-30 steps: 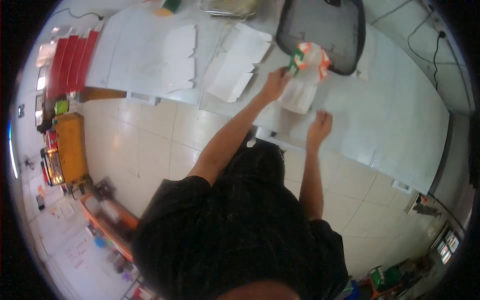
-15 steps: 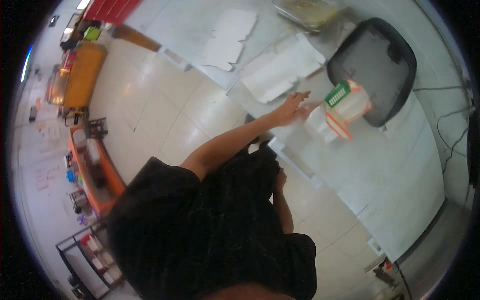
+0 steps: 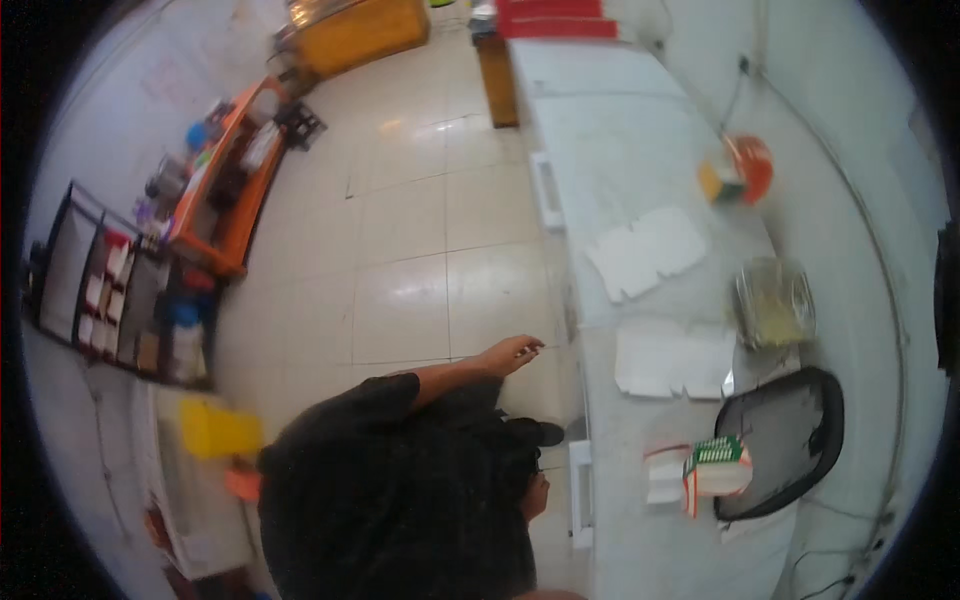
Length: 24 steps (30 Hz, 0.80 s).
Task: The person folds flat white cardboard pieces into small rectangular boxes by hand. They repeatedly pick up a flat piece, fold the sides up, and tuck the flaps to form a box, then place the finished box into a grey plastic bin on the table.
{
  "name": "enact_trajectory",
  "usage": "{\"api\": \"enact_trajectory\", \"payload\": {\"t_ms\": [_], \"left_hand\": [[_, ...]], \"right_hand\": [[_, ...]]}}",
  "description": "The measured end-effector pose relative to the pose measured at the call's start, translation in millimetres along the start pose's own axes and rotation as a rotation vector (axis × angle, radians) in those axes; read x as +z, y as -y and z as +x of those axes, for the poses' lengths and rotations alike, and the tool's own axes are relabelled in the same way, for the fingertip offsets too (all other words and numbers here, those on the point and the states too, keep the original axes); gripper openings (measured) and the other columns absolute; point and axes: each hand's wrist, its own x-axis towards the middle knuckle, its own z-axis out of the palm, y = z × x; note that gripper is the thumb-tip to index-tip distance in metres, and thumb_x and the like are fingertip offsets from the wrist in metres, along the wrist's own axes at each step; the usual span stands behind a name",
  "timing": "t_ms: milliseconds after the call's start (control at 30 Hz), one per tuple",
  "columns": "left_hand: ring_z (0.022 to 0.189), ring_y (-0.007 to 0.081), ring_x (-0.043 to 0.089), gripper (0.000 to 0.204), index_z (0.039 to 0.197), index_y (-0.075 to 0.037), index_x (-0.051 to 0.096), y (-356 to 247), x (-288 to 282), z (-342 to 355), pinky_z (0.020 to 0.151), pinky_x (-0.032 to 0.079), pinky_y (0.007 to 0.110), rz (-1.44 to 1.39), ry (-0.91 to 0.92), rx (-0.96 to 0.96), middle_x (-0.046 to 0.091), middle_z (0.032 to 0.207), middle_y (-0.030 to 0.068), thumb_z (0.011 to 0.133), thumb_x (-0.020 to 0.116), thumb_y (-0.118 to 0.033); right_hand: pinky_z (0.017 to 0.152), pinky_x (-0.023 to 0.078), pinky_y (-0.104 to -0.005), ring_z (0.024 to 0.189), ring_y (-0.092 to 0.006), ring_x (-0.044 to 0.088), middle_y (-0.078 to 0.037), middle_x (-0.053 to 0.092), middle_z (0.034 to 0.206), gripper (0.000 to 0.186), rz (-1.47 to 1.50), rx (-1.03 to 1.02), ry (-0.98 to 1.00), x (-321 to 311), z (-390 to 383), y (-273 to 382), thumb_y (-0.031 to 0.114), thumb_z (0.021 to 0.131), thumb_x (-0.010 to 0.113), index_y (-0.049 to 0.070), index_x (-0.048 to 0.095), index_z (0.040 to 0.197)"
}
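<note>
My left hand (image 3: 512, 353) is held out over the floor, just left of the white table (image 3: 640, 540). Its fingers are loosely bent and apart, with nothing seen in them. Lower down, my right hand (image 3: 537, 497) hangs beside my dark clothing near the table's edge; its fingers are too hidden to read. On the table an open white carton with green and orange print (image 3: 718, 468) leans against a black-rimmed grey tray (image 3: 775, 450). Farther along lie two flat white cardboard sheets (image 3: 675, 362), and a clear container with yellowish contents (image 3: 775, 305) stands beside them.
A blurred red-orange object (image 3: 755, 168) with a small box sits toward the table's far right. Across the tiled floor (image 3: 400, 270) stand an orange shelf unit (image 3: 225, 185), a black rack (image 3: 75, 270) and a yellow bin (image 3: 220, 428). A wall with cables runs along the right.
My view has turned, so the table now runs up the right side. My left hand has drawn back from beside the carton to over the floor; the carton remains by the tray.
</note>
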Motion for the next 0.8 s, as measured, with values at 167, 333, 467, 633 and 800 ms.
{"api": "enact_trajectory", "payload": {"t_ms": [167, 333, 467, 633, 800], "left_hand": [[0.108, 0.0348, 0.061, 0.031, 0.119, -0.001, 0.060, 124, -45, -58, 0.094, 0.048, 0.042, 0.088, -0.165, -0.232, 0.063, 0.115, 0.0206, 0.094, 0.050, -0.017], [0.109, 0.0367, 0.061, 0.036, 0.115, -0.001, 0.063, 257, -77, -146, 0.095, 0.047, 0.043, -0.057, -0.341, -0.507, 0.065, 0.113, 0.0221, 0.090, 0.053, -0.023], [0.098, 0.0342, 0.065, 0.036, 0.113, 0.000, 0.064, 308, -101, -246, 0.088, 0.051, 0.041, -0.367, -0.735, -0.607, 0.068, 0.106, 0.0198, 0.089, 0.055, -0.026], [0.082, 0.0232, 0.068, 0.034, 0.109, -0.001, 0.065, 362, -53, -379, 0.075, 0.054, 0.037, -0.790, -1.339, -0.826, 0.069, 0.095, 0.0130, 0.091, 0.055, -0.028], [0.073, 0.0201, 0.068, 0.034, 0.109, 0.001, 0.063, 375, 53, -447, 0.071, 0.054, 0.035, -0.899, -1.498, -1.149, 0.070, 0.090, 0.0109, 0.095, 0.051, -0.028]], "right_hand": [[0.069, 0.050, -0.0470, 0.086, -0.0411, 0.063, -0.027, 0.061, 0.099, 0.031, 0.153, -0.010, -0.202, -110, 56, 86, 0.024, 0.099, 0.049, -0.006, 0.052, 0.109], [0.085, 0.050, -0.0391, 0.098, -0.0276, 0.059, -0.017, 0.060, 0.110, 0.030, 1.421, 0.135, 0.164, -154, 143, 194, 0.016, 0.095, 0.059, -0.003, 0.052, 0.117], [0.102, 0.043, -0.0382, 0.120, -0.0266, 0.050, -0.009, 0.048, 0.138, 0.055, 1.567, -0.151, 0.560, -136, 216, 278, 0.019, 0.093, 0.061, 0.004, 0.039, 0.140], [0.111, 0.032, -0.0515, 0.142, -0.0309, 0.029, -0.009, 0.022, 0.158, 0.063, 1.420, -0.530, 0.595, -156, 190, 501, 0.029, 0.099, 0.048, 0.011, 0.019, 0.153], [0.104, 0.036, -0.0645, 0.141, -0.0430, 0.021, -0.019, 0.018, 0.156, 0.067, 1.741, -0.351, 1.628, -109, 209, 615, 0.048, 0.101, 0.034, 0.011, 0.013, 0.153]]}}
